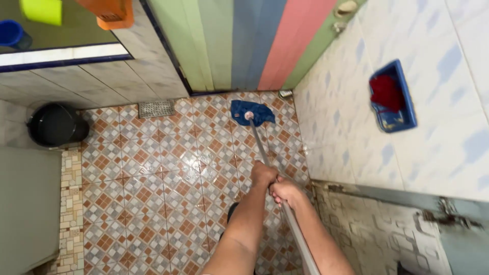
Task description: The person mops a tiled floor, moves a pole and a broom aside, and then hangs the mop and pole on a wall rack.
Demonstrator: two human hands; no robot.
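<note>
Left hand (263, 174): wrapped tight round the mop handle (260, 145), a little below the middle of the frame, the upper of the two grips.
Right hand (286, 191): closed round the same handle just below and right of the left hand, the two touching.
Mop handle: a pale pole running from the lower middle edge up to the mop head.
Mop head (252, 112): blue cloth pad lying flat on the patterned floor tiles (153, 193), upper middle of the frame, near the foot of the striped door (244, 46).
Slip risk: the tiles shine as if wet around the pole; a hard push could, I judge, let a foot slide.
Knock risk: the pad sits near the right-hand wall (336, 132); a wide sweep could strike wall or door.
Floor drain (156, 108): metal grate left of the pad; the cloth might catch on it.
Black bucket (56, 125): left middle, dark inside, contents cannot be told.
Blue wall tray (392, 102): upper right, holding something red.
Blue tub (12, 33): upper left corner, contents hidden.
</note>
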